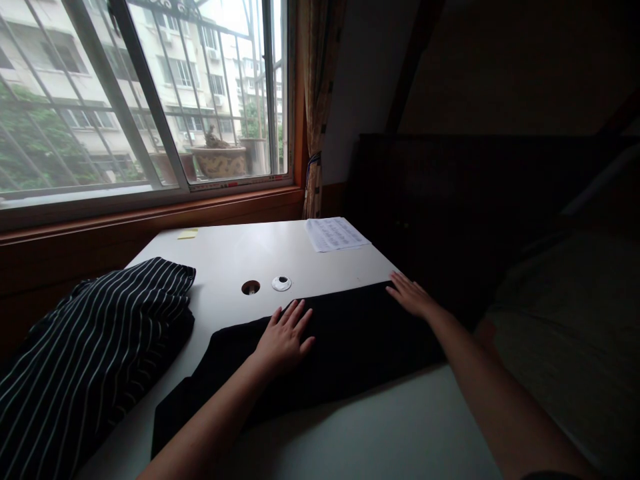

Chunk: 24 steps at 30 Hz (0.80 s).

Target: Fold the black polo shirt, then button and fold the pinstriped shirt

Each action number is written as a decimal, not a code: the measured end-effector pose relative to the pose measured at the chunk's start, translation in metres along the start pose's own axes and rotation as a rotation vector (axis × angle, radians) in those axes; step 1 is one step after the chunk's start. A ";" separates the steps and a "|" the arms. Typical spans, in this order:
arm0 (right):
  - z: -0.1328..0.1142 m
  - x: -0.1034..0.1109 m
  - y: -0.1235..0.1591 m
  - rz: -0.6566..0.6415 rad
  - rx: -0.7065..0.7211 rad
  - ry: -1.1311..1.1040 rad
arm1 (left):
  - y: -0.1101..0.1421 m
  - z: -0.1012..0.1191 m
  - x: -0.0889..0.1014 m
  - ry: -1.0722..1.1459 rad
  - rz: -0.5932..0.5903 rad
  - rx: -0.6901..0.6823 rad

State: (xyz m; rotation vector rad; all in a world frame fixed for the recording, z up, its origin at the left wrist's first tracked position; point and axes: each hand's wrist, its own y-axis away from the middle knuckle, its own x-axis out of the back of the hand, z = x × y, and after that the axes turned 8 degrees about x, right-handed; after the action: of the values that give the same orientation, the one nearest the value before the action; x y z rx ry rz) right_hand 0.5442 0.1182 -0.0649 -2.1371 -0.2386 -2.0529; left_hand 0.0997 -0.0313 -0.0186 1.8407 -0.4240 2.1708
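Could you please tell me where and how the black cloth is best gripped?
Probably at the middle of the near edge of the black cloth, from the person's own side, pinched over and under: the cloth lies flat, and the left hand and right hand rest toward its far side, leaving that stretch uncovered.

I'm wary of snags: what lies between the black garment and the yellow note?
In the head view, a round hole and, right of it, a white cap lie beyond the black garment, before the note.
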 end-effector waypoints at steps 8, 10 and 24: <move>-0.001 0.000 -0.001 -0.009 -0.006 0.018 | 0.001 0.000 -0.001 0.005 0.014 -0.002; -0.003 0.002 0.000 -0.011 -0.010 0.026 | 0.000 -0.001 -0.002 0.005 0.015 0.001; -0.075 0.019 0.017 0.268 -0.045 0.123 | 0.000 -0.002 -0.005 0.014 0.031 -0.003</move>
State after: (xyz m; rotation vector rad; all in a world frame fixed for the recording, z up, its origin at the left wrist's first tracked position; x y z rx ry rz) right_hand 0.4765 0.0842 -0.0431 -1.9351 0.1049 -2.0378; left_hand 0.0990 -0.0306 -0.0238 1.8276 -0.4560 2.2010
